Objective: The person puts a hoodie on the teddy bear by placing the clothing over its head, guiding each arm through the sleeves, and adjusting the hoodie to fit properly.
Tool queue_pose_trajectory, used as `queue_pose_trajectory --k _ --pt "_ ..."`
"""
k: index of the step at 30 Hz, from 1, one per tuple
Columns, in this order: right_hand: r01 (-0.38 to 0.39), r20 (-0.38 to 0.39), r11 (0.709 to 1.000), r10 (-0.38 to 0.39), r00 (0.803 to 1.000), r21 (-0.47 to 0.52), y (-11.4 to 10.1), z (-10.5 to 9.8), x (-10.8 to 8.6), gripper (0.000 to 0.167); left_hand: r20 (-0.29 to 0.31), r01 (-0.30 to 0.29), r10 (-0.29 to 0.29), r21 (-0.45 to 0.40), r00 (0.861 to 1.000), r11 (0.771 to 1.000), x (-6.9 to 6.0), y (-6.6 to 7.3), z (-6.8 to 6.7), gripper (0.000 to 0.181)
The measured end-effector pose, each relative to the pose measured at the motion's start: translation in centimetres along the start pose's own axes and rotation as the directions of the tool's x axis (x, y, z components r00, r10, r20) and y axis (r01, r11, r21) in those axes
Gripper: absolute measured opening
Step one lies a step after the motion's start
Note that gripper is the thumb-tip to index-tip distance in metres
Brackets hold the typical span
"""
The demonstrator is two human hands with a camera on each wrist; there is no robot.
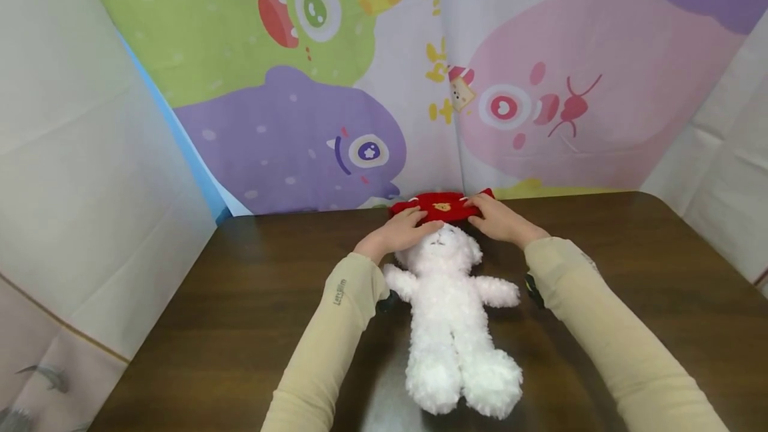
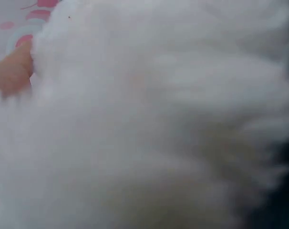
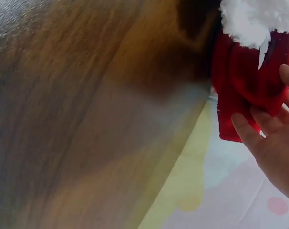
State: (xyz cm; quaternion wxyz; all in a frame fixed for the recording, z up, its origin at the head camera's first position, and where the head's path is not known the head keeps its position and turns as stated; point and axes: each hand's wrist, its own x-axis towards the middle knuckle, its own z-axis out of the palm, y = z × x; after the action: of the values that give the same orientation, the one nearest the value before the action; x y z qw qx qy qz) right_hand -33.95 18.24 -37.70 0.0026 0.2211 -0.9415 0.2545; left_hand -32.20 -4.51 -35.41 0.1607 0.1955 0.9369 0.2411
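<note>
A white plush bear point(image 1: 450, 315) lies on its back, feet toward me, arms spread out. Above its head is a small red doll sweater point(image 1: 441, 205) with a tan bear-face patch. My left hand point(image 1: 399, 232) holds the sweater's left side, its thumb stretched across the top of the bear's head. My right hand point(image 1: 501, 219) grips the other side, and the right wrist view shows its fingers spread on the red cloth point(image 3: 240, 90). In the left wrist view blurred white fur point(image 2: 111, 109) covers nearly everything, leaving only part of a hand point(image 2: 13, 71) at the left edge.
The dark brown wooden table point(image 1: 252, 312) extends to both sides of the bear. Behind its far edge hangs a cartoon-printed cloth point(image 1: 288, 145), close to the sweater. Pale panels point(image 1: 60, 119) stand at left and right.
</note>
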Motion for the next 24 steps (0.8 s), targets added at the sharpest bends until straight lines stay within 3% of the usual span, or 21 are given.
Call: queue_pose_trajectory --k 9,13,18,24 --pt "-0.095 -0.175 0.995 0.092 0.980 -0.008 1.0 1.8 -0.7 0.030 0.007 0.020 -0.020 0.019 1.000 1.000 0.1 0.2 1.8 0.080" --pt "-0.126 -0.202 0.992 0.121 0.972 -0.010 1.2 2.4 -1.1 0.028 0.012 0.020 -0.020 0.037 1.000 0.999 -0.4 0.4 2.2 0.090" --pt "-0.152 -0.180 0.988 0.152 0.972 0.015 1.4 3.1 -1.5 0.029 0.016 0.007 -0.005 -0.099 1.000 0.995 -0.6 0.1 2.7 0.100" --pt "-0.164 -0.164 0.985 0.170 0.972 0.054 1.3 3.5 -1.8 0.030 -0.082 -0.029 0.014 -0.185 0.997 0.982 -0.7 -0.7 3.2 0.092"
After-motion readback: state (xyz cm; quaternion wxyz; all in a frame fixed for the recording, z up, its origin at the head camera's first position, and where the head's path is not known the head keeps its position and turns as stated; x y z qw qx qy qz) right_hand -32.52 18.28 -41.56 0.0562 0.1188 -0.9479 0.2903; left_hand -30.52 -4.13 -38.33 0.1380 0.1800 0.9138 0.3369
